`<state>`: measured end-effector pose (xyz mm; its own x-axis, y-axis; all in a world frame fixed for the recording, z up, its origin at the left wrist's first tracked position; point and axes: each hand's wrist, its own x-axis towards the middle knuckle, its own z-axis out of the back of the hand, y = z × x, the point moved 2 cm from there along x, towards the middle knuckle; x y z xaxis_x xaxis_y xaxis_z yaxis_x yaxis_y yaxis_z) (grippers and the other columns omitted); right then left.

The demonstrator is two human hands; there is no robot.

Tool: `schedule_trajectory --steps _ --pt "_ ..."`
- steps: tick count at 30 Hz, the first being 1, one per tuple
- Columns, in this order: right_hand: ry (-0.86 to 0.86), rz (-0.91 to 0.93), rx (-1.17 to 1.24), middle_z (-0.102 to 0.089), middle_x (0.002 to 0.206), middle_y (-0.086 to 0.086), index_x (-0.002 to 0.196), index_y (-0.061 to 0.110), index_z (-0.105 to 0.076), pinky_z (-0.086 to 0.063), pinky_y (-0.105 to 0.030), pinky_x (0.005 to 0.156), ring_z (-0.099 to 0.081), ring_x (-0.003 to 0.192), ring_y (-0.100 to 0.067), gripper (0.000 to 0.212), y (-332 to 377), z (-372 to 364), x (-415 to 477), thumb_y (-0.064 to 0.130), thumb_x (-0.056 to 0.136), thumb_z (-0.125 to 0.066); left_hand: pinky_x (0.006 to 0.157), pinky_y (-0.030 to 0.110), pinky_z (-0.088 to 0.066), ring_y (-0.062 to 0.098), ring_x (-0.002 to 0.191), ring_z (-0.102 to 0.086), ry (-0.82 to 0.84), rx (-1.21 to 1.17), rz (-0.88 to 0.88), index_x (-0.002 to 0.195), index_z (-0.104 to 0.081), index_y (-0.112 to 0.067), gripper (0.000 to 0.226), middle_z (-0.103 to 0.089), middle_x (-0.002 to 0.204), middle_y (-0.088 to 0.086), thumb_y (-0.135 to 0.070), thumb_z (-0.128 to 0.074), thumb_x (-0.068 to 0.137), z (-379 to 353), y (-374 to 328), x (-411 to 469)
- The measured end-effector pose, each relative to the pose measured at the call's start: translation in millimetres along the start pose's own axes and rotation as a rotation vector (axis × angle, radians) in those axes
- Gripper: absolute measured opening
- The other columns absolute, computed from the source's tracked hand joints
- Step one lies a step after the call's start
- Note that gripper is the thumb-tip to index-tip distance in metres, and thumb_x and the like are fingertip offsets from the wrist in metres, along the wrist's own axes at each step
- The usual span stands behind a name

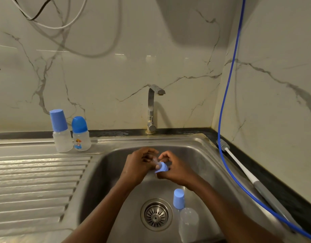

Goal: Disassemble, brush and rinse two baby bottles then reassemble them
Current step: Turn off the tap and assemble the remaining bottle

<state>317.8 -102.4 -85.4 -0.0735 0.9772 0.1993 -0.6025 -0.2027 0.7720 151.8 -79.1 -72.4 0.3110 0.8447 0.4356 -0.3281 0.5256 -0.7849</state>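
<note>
Over the middle of the sink basin (116,165), both hands meet around one small part. The right hand (175,170) curls its fingers and thumb round a blue collar (163,167), and the left hand (138,165) pinches the clear nipple (155,161) that pokes out of the collar on its left side. Nearer, just right of the drain (156,214), a blue cap (178,199) stands mouth down. It touches, or nearly touches, a clear bottle body (188,223); whether that stands or lies is hard to tell. On the far left of the drainboard (37,181) two capped bottles stand side by side, the tall-capped bottle (61,132) to the left of the printed bottle (80,135). The tap (152,109) rises behind the basin. Along the right-hand counter lies a bottle brush (238,163) with its bristles at the far end, and a blue hose (226,120) runs beside it.
</note>
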Motion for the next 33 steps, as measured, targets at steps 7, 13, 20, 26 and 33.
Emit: schedule_trajectory --steps 7,13,20,26,33 --pt "-0.61 0.258 -0.08 -0.064 0.086 0.008 0.102 0.014 -0.067 -0.041 -0.007 0.067 -0.057 0.075 -0.001 0.028 27 40 3 0.018 0.077 -0.08 0.076 0.025 -0.056 0.009 0.085 -0.067 -0.415 -0.091 0.15 0.119 -0.059 -0.025 0.033 -0.066 0.093 -0.004 -0.01 -0.067 0.09 24 20 -1" --pt "-0.278 -0.03 -0.253 -0.058 0.07 0.001 0.081 0.008 -0.066 -0.043 -0.025 0.061 -0.055 0.065 -0.015 0.015 -14 23 -1 0.019 0.082 -0.076 0.072 0.034 -0.059 0.015 0.078 -0.07 0.083 -0.025 0.201 0.119 -0.06 -0.023 0.035 -0.07 0.092 -0.001 -0.011 -0.07 0.088 -2 18 -9" --pt "-0.234 -0.073 -0.314 -0.062 0.082 -0.001 0.091 0.014 -0.066 -0.052 -0.034 0.074 -0.054 0.072 -0.012 0.008 -16 21 -4 0.021 0.088 -0.069 0.088 0.035 -0.057 0.013 0.097 -0.065 0.708 0.172 0.275 0.129 -0.055 -0.036 0.057 -0.061 0.119 -0.004 -0.032 -0.082 0.078 -36 13 -22" --pt "-0.507 0.005 -0.102 -0.063 0.09 0.006 0.102 0.012 -0.066 -0.049 -0.018 0.074 -0.056 0.081 -0.007 0.027 -8 35 3 0.009 0.078 -0.077 0.106 0.033 -0.044 0.012 0.119 -0.055 0.852 0.3 0.109 0.142 -0.036 -0.055 0.084 -0.049 0.141 -0.008 -0.043 -0.084 0.073 -61 -8 -34" --pt "-0.564 -0.107 -0.042 -0.062 0.083 0.009 0.095 0.016 -0.065 -0.039 -0.009 0.06 -0.058 0.077 -0.008 0.017 -26 36 3 0.021 0.084 -0.075 0.103 0.042 -0.044 0.023 0.12 -0.048 1.015 0.456 -0.134 0.137 -0.047 -0.045 0.073 -0.048 0.13 0.007 -0.03 -0.083 0.075 -103 -4 -54"
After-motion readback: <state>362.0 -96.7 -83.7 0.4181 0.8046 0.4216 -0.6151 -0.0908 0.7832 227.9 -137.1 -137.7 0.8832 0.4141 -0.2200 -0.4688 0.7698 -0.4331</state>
